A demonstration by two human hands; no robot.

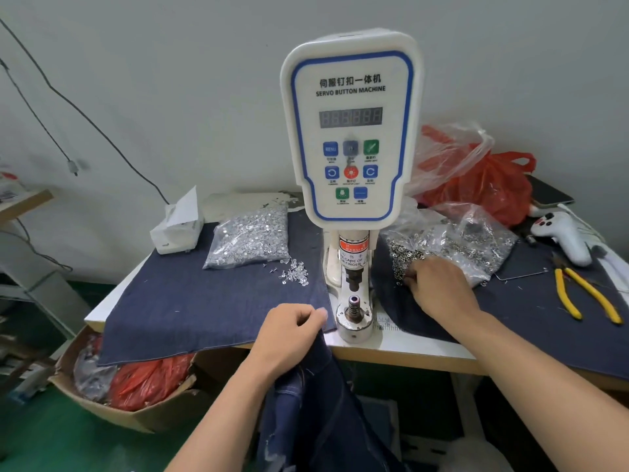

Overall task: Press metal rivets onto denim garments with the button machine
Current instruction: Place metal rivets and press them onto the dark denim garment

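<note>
Dark denim garment (316,396) (pale stitching) gripped by left hand (289,332); right hand (439,287) fingers rivets (405,258), grasp indeterminate; button machine (350,131) on white table (401,352).

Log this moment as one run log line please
left hand: grips denim garment below die | right hand: reaching into ring parts pile, grip unclear | button machine: nothing on die
</note>
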